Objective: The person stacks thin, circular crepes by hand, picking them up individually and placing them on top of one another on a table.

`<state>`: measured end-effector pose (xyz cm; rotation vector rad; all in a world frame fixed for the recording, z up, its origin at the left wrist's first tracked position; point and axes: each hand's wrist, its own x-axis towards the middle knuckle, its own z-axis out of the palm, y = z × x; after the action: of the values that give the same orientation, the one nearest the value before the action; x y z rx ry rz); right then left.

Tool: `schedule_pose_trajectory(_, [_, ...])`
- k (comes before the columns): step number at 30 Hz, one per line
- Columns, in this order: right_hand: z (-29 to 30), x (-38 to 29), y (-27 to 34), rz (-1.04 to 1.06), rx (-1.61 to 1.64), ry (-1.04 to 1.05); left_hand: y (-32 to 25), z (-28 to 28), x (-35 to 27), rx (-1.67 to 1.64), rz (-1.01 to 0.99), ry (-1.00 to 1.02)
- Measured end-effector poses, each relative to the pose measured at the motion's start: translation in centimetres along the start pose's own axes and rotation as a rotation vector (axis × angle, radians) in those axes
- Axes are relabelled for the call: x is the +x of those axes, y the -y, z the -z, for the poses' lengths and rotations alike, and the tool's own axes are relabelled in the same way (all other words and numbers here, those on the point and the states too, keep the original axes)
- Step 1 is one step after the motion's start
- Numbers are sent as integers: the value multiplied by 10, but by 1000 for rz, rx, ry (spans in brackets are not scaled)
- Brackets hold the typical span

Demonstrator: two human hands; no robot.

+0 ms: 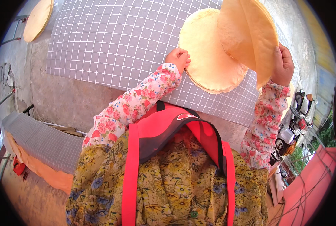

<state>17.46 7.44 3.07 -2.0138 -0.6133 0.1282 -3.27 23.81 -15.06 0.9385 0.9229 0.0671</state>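
A stack of thin, round, pale-yellow flatbread-like sheets [206, 49] lies near the front edge of the table. At its left rim, my left hand [179, 58] has its fingers curled closed on the edge; the thumb is partly hidden. To the right, my right hand [283, 65] grips several raised sheets [248, 31] by their right edge, thumb on the near face. These raised sheets are bent and tilted, overlapping the upper right of the lying stack. Their far end runs out of view at the top.
White grid lines mark the grey covering of the table [108, 42]. Another round stack [38, 21] sits at the far left. Lower left stands a grid-covered bench [49, 144] with an orange cloth-like layer along its side. Parked motorbikes [295, 121] are at the right.
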Motion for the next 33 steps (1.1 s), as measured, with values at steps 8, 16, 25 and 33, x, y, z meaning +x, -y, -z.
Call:
schedule_pose_trajectory(8, [59, 19, -27, -203, 365, -234, -6, -51, 56, 335, -211, 26])
schedule_pose_trajectory(16, [135, 9, 38, -210, 817, 4, -11, -93, 64, -18, 263, 426])
schedule_pose_trajectory(25, [148, -17, -1, -325, 1057, 38, -29, -90, 29, -399, 260, 679])
schedule_pose_trajectory(33, [85, -25, -28, -447, 1108, -5, -41, -97, 40, 358, 51, 637])
